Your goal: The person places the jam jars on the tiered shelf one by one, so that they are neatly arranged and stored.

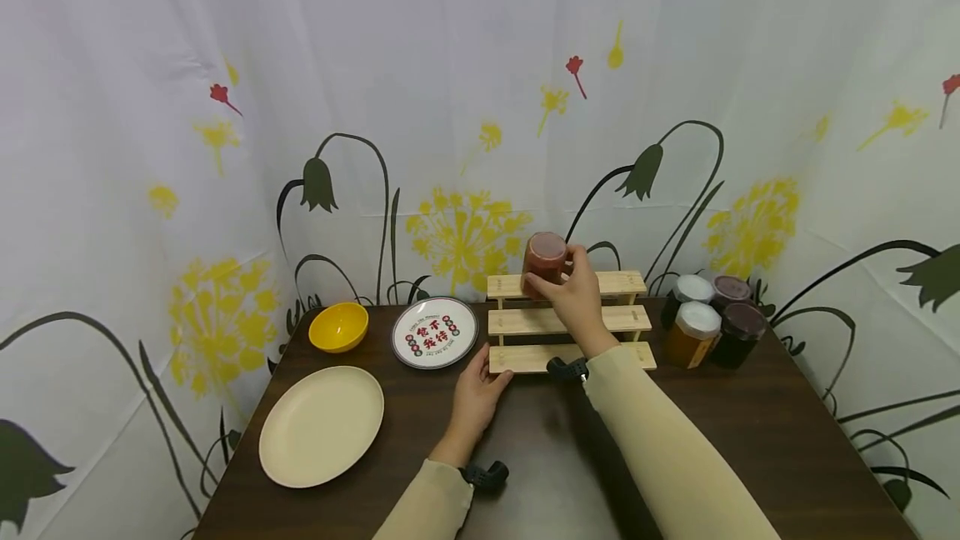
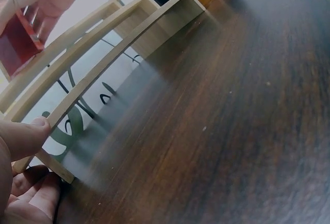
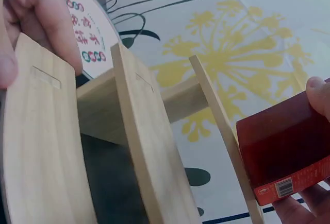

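Note:
A three-step wooden display rack (image 1: 547, 322) stands at the back of the table. My left hand (image 1: 476, 397) grips the left end of its lowest step, thumb on top and fingers underneath in the left wrist view. In my right hand (image 1: 579, 304) is a dark red jar (image 1: 543, 263), pinched between thumb and fingers. The jar's base is right at the left part of the rack's top step; in the right wrist view the jar (image 3: 286, 136) shows a red label with a barcode along its lower edge.
Several lidded jars (image 1: 696, 322), some dark and one amber, cluster right of the rack. Left of it lie a white plate with red characters (image 1: 435, 333), a yellow bowl (image 1: 339, 327) and a large cream plate (image 1: 322, 427). A floral curtain (image 1: 465, 107) hangs behind the dark table (image 1: 772, 440).

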A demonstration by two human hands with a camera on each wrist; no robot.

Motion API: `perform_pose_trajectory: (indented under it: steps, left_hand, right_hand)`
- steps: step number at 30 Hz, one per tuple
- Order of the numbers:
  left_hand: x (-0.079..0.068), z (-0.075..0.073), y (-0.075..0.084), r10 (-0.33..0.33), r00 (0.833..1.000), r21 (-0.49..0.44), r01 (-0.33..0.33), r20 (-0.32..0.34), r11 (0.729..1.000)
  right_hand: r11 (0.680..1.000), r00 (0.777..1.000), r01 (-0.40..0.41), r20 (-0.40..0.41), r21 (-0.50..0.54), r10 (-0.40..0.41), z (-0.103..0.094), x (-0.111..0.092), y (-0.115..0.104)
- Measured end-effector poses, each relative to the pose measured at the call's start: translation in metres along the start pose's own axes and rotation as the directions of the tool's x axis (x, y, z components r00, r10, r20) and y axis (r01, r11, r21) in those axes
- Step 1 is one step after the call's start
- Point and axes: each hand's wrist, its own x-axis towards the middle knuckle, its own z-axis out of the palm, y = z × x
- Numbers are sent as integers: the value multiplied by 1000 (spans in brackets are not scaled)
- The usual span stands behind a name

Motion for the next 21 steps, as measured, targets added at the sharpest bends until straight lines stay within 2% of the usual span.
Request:
perform_pose_trajectory:
  steps: [7,12,21]
  left_hand:
    - [-2,-1,-1,-6,1000,-28,6,9,1000]
    - [-2,1,3,-4,1000,-31,5,27,999]
    - [-2,3,1,-5,1000,-25,5,11,1000]
  right_hand:
    - [996,996,-54,65,-67,58,8,-3,11]
    - [990,996,-73,49,-119,79,7,-6,16]
    - [984,991,-115,49,-136,123,10,-5,12]
